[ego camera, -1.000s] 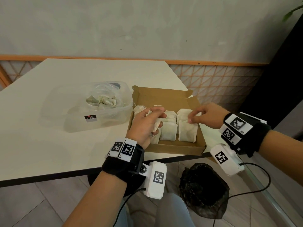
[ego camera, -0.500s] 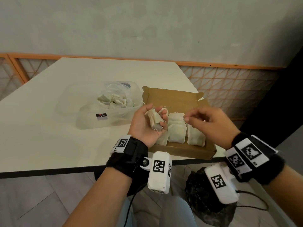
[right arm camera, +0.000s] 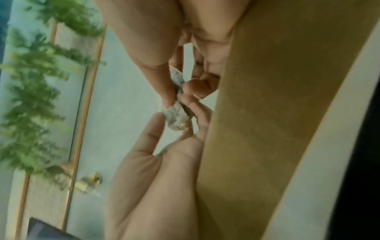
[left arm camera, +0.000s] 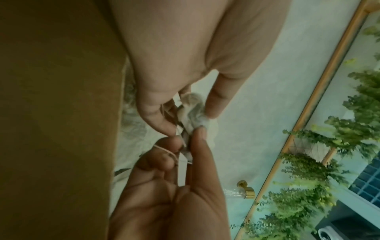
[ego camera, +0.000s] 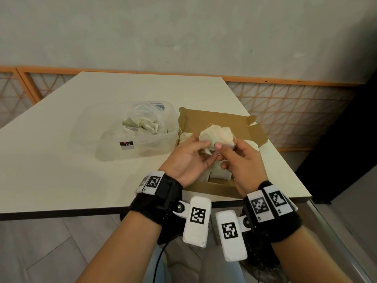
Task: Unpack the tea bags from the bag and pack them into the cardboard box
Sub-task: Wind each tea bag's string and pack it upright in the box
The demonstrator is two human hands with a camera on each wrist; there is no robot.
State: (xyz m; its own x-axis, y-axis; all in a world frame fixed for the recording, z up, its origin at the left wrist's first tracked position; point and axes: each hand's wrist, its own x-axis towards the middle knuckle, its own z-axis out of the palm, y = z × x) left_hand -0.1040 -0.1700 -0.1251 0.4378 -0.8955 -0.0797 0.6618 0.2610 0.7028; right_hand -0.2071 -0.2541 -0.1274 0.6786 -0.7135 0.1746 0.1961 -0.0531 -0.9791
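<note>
A crumpled bunch of pale tea bags (ego camera: 218, 135) with thin strings hangs above the open cardboard box (ego camera: 214, 117). My left hand (ego camera: 208, 151) grips it from the left and my right hand (ego camera: 223, 156) pinches it from the right, thumbs on top. Rows of tea bags (ego camera: 221, 174) lie in the box, mostly hidden beneath my hands. Left of the box sits the clear plastic bag (ego camera: 142, 129) with more tea bags inside. In the left wrist view my left hand (left arm camera: 189, 120) and right hand (left arm camera: 186, 138) meet on the bunch (left arm camera: 193, 116). The right wrist view shows the bunch (right arm camera: 174, 116) too.
The box stands at the near right corner of a white table (ego camera: 61, 160), close to its front edge. A black bag (ego camera: 263, 262) lies on the floor below. An orange lattice rail (ego camera: 285, 113) and a grey wall run behind.
My left hand lifted out of the box with tea bags. My right hand left the row in the box and came over to pinch the same bunch.
</note>
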